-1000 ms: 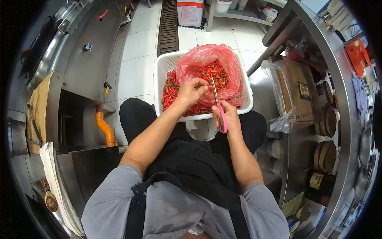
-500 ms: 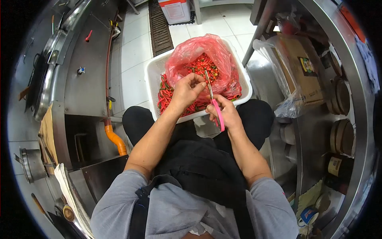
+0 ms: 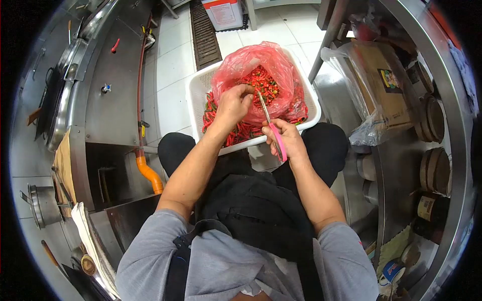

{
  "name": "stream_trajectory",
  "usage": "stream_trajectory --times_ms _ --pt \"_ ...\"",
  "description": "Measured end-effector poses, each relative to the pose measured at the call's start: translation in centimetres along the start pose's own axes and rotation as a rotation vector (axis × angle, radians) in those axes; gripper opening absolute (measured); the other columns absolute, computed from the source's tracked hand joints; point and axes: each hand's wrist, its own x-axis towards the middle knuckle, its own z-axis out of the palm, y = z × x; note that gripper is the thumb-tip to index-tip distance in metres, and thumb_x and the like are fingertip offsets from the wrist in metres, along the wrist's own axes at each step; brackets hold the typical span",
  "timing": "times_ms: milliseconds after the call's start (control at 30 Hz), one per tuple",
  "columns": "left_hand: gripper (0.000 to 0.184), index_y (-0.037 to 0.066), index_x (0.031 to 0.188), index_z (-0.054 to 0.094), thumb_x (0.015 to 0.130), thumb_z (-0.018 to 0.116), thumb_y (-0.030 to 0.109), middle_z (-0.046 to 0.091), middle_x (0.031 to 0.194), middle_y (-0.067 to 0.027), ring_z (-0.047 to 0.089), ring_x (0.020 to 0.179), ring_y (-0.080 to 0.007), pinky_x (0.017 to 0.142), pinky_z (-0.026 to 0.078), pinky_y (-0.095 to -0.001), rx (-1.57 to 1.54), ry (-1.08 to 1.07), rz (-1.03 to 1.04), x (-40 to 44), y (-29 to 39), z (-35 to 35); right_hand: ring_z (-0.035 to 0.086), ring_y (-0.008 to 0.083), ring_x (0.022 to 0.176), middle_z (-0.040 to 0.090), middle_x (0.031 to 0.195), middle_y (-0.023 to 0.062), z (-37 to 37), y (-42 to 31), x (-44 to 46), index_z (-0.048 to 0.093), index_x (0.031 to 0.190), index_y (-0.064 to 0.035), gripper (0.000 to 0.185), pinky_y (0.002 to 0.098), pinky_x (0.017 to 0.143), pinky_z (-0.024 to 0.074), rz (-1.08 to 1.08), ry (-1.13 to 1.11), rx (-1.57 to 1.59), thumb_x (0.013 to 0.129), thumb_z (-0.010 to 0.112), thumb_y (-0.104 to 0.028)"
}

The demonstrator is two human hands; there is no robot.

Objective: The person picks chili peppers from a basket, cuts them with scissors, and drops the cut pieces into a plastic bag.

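I faced a white-tiled kitchen floor (image 3: 174, 105).
The right hand (image 3: 292, 144) gripped pink-handled metal scissors (image 3: 277, 136) over a white plastic basket (image 3: 199, 88); the left hand's (image 3: 235, 104) hold I couldn't tell.

No word, brand or number can be read for certain. Lines of small red print fill a label (image 3: 223, 13) on the white container (image 3: 225, 25), too small to make out. A yellow-and-green label (image 3: 390, 81) on the plastic-wrapped box (image 3: 368, 75), a pale label (image 3: 426, 207) on a dark bottle (image 3: 439, 214) and markings on a blue-and-white cup (image 3: 392, 271) are equally illegible.
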Motion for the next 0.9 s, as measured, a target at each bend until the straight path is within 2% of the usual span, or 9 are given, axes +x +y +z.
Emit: stream_trajectory --times_ms 67,233,300,367,433,467,600,767,900 --pt "0.026 0.006 0.109 0.067 0.083 0.064 0.004 0.069 0.097 -0.0116 0.067 0.086 -0.0211 0.075 0.052 -0.0314 0.120 0.075 0.234 0.8 -2.4 -0.1 0.051 0.0096 0.039 0.057 0.062 0.0036 0.0 0.5 0.0 0.059 0.109 0.0026 0.036 0.0235 0.035 0.0372 -0.019 0.057 -0.002 0.085 0.073 -0.021" --pt "0.022 0.004 0.106 0.068 0.084 0.064 0.006 0.070 0.096 -0.0138 0.068 0.082 -0.0216 0.074 0.052 -0.0318 0.034 0.083 0.067 -0.1 -2.9 -4.7 0.052 0.0087 0.041 0.061 0.067 0.0040 -0.5 0.7 -0.6 0.059 0.113 0.0009 0.038 0.0216 0.036 0.0368 -0.053 0.100 0.023 0.085 0.073 -0.021" --pt "0.021 0.002 0.103 0.068 0.084 0.065 0.010 0.070 0.090 -0.0153 0.068 0.080 -0.0229 0.073 0.052 -0.0326 0.283 -0.063 -0.096 -1.4 -3.6 -6.3 0.052 0.0086 0.041 0.061 0.068 0.0044 -0.4 0.7 -0.8 0.059 0.114 0.0006 0.039 0.0215 0.037 0.0367 -0.075 0.096 0.021 0.085 0.073 -0.022" --pt "0.020 0.002 0.100 0.069 0.083 0.066 0.013 0.070 0.087 -0.0168 0.069 0.081 -0.0271 0.074 0.053 -0.0356 0.312 -0.144 -0.077 -2.9 -6.4 -5.6 0.052 0.0087 0.041 0.062 0.069 0.0045 -0.4 0.7 -0.9 0.059 0.114 0.0006 0.040 0.0216 0.038 0.0367 -0.073 0.097 0.005 0.085 0.073 -0.022" --pt "0.023 0.003 0.101 0.069 0.081 0.066 0.012 0.069 0.090 -0.0183 0.067 0.085 -0.0314 0.078 0.053 -0.0394 0.451 -0.390 -0.134 -4.4 -8.1 -4.7 0.052 0.0087 0.042 0.062 0.069 0.0047 -0.2 0.7 -0.7 0.059 0.114 0.0005 0.040 0.0216 0.038 0.0366 -0.077 0.099 -0.017 0.085 0.073 -0.022" --pt "0.023 0.003 0.099 0.069 0.079 0.066 0.013 0.067 0.093 -0.0194 0.065 0.089 -0.0357 0.082 0.051 -0.0426 0.426 -0.353 -0.012 -5.1 -8.6 -4.3 0.052 0.0088 0.042 0.062 0.069 0.0047 -0.1 0.8 -0.7 0.059 0.114 0.0007 0.041 0.0218 0.038 0.0370 -0.073 0.090 -0.021 0.084 0.074 -0.022" --pt "0.019 0.002 0.091 0.067 0.077 0.065 0.013 0.065 0.090 -0.0191 0.062 0.092 -0.0380 0.083 0.049 -0.0449 0.487 -0.273 -0.048 -5.6 -9.5 -3.0 0.052 0.0085 0.042 0.061 0.069 0.0043 0.1 1.2 -0.4 0.058 0.114 0.0014 0.042 0.0218 0.039 0.0378 -0.084 0.067 -0.058 0.084 0.074 -0.023" --pt "0.017 0.001 0.092 0.065 0.077 0.061 0.008 0.065 0.089 -0.0190 0.062 0.093 -0.0358 0.083 0.049 -0.0439 0.440 -0.334 -0.068 -5.8 -9.0 -2.4 0.052 0.0081 0.043 0.061 0.068 0.0042 0.3 1.0 -0.6 0.057 0.115 0.0022 0.043 0.0214 0.039 0.0381 -0.064 0.065 -0.064 0.084 0.074 -0.022" --pt "0.016 0.001 0.091 0.064 0.077 0.061 0.007 0.065 0.089 -0.0182 0.062 0.092 -0.0349 0.082 0.049 -0.0434 0.346 -0.302 0.019 -5.6 -9.0 -2.1 0.052 0.0080 0.044 0.060 0.068 0.0040 0.4 0.9 -0.7 0.057 0.116 0.0027 0.043 0.0214 0.039 0.0384 -0.047 0.055 -0.072 0.084 0.075 -0.021"
